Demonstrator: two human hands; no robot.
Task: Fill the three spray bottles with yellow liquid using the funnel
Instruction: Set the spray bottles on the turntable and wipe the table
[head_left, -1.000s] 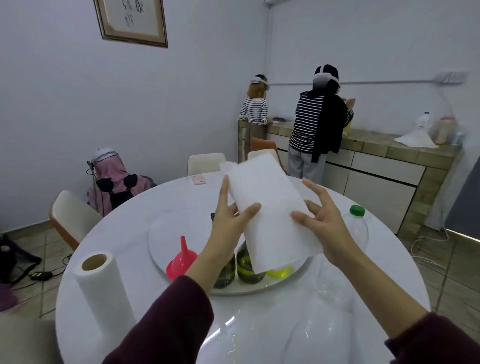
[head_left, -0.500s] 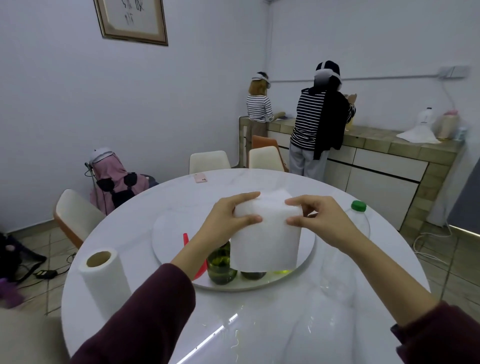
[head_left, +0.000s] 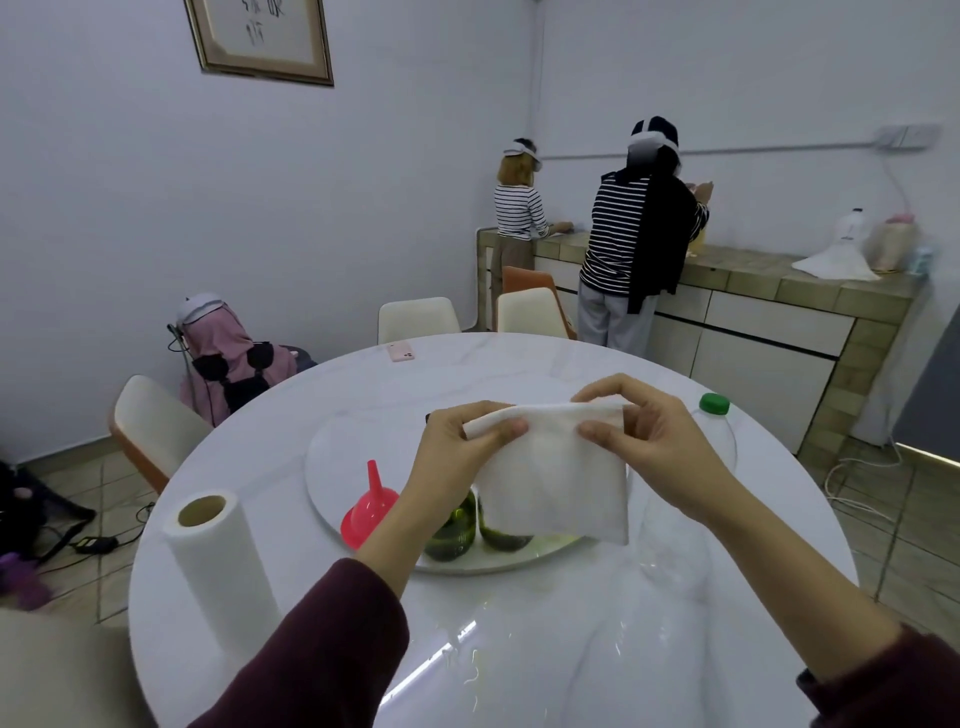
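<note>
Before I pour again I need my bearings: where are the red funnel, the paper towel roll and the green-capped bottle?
red funnel (head_left: 365, 517): head view, on its inverted cone.
paper towel roll (head_left: 221, 569): head view, on its white side.
green-capped bottle (head_left: 714, 404): head view, on its green cap.

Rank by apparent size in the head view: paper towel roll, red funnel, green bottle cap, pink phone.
1. paper towel roll, though nearness inflates it
2. red funnel
3. pink phone and green bottle cap look alike; not ranked

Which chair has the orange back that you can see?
The chair at the table's left. Its orange shell shows around the cream seat. The two cream chairs at the far side show only pale backs; another orange chair stands behind them.
</note>
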